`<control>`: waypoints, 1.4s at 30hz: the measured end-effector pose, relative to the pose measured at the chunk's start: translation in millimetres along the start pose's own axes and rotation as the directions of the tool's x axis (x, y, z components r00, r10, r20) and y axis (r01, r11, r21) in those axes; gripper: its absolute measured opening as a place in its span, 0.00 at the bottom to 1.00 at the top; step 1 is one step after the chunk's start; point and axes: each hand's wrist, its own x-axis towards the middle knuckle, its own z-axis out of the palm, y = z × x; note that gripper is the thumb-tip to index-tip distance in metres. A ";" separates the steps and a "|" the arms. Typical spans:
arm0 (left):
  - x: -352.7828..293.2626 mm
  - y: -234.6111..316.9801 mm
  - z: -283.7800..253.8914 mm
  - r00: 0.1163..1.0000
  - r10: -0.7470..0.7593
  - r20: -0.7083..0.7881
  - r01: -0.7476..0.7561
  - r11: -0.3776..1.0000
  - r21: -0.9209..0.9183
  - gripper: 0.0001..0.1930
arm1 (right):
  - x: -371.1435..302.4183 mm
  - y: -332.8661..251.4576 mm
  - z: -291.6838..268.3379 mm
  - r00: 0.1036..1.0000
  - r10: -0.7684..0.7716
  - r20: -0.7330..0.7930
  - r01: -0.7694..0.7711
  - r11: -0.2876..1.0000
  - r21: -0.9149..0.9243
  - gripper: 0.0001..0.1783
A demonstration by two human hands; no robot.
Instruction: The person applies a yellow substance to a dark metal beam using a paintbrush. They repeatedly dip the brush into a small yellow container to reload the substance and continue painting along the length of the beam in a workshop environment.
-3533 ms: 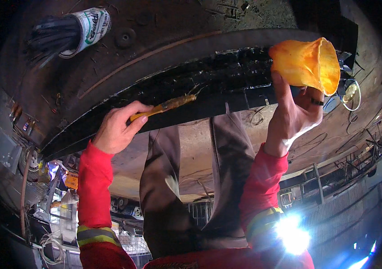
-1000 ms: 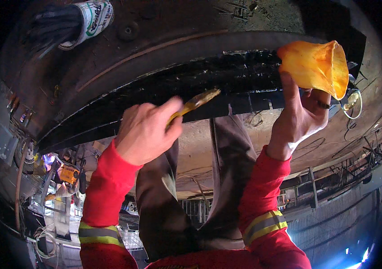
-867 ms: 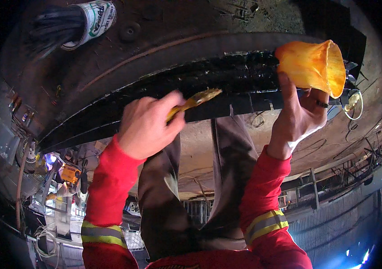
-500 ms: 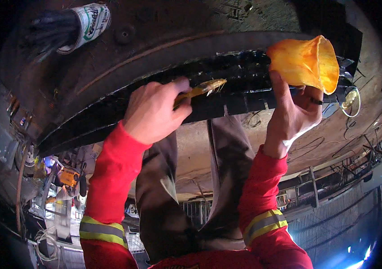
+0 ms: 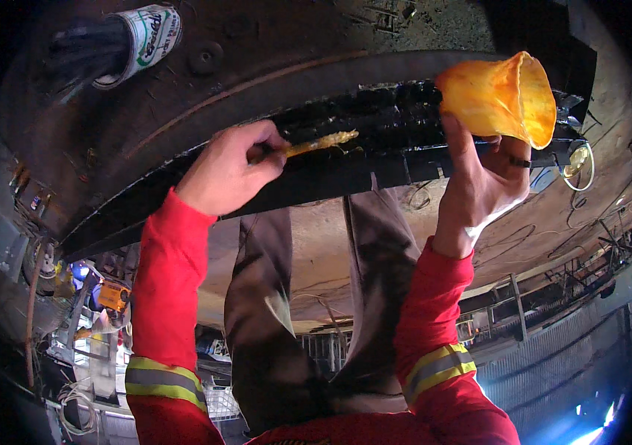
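My left hand (image 5: 228, 169) is closed around the handle of a thin yellow spatula-like tool (image 5: 323, 142). Its far end carries a lumpy, pale amber coating and points right, over a long curved black metal piece (image 5: 382, 111). Whether the tip touches the metal I cannot tell. In my right hand (image 5: 485, 182) is a soft-looking orange cup (image 5: 490, 93), flared at the mouth and tipped to the right. My right thumb presses its near side, while the other fingers are partly hidden behind it. Amber smears mark its wall.
A white printed can (image 5: 154, 41) with dark rods in it lies on its side at the far left. A cable loop (image 5: 587, 167) hangs past the black piece's right end. A yellow-orange device (image 5: 114, 295) is at the lower left; bright blue-white light glows at lower right.
My left hand has shifted left and slightly toward the far side, drawing the yellow tool along. The orange cup and my right hand have moved only a little, up and left.
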 end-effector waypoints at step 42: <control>-62.5 -33.4 -31.1 0.998 0.003 -0.069 0.046 0.719 0.693 0.12 | -25.8 -19.4 53.3 0.995 0.075 0.062 -0.069 0.992 -0.104 0.28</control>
